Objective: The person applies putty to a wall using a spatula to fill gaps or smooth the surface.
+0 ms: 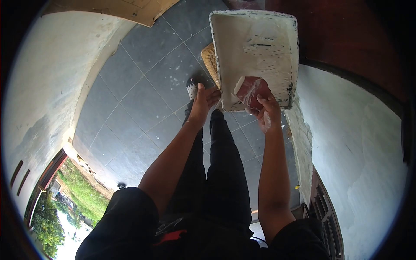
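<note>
My right hand (pixel 267 112) grips a flat dark-red putty spreader (pixel 253 92) by its near side. White paste coats the spreader's left edge and streaks its face, and there are white smears on my fingers and palm. The spreader is over the lower part of a white-smeared paint tray (pixel 247 30). At the tray's left side is my left hand (pixel 206 102), thumb raised and apart, fingers stretched toward the rim. Whether those fingertips touch or support the tray is hard to see.
A tan woven-looking object (pixel 209 60) is partly hidden behind the tray. Grey floor tiles (pixel 143 86) carry white specks. Pale walls (pixel 355 121) stand on both sides, and cardboard (pixel 130 9) lies at the top left. A doorway or opening shows greenery (pixel 78 177) at lower left.
</note>
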### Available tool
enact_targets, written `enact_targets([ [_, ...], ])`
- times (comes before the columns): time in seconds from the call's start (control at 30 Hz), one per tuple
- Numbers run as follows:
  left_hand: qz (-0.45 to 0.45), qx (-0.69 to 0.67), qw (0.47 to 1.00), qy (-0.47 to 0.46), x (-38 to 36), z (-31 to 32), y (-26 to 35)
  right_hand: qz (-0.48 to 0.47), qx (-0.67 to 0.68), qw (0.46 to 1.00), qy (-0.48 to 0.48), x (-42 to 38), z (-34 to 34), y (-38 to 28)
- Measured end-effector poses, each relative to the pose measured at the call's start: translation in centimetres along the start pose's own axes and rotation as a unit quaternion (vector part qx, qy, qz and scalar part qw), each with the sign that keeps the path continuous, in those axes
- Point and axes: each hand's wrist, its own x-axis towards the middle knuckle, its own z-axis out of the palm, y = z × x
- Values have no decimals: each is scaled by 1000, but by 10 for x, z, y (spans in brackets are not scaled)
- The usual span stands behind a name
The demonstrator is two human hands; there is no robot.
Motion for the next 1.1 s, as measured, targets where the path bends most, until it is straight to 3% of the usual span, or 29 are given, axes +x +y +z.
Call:
enact_targets([
  [0.17,-16,20,1000,8,-1,3,5,-19,37,997,-62,0,-15,3],
  [0.3,-16,23,1000,13,-1,2,3,-25,93,994,-55,0,-17,10],
  [0.37,-27,27,999,20,1,1,0,28,180,981,-71,-1,-18,8],
  [0.7,-21,23,999,19,-6,-4,0,41,187,979,-70,-12,-12,7],
  [0.87,-14,6,999,37,-35,-6,4,51,244,965,-85,-44,-2,-9],
  [1.1,18,-9,1000,-6,-88,2,26,-25,265,956,-120,-121,29,-60],
])
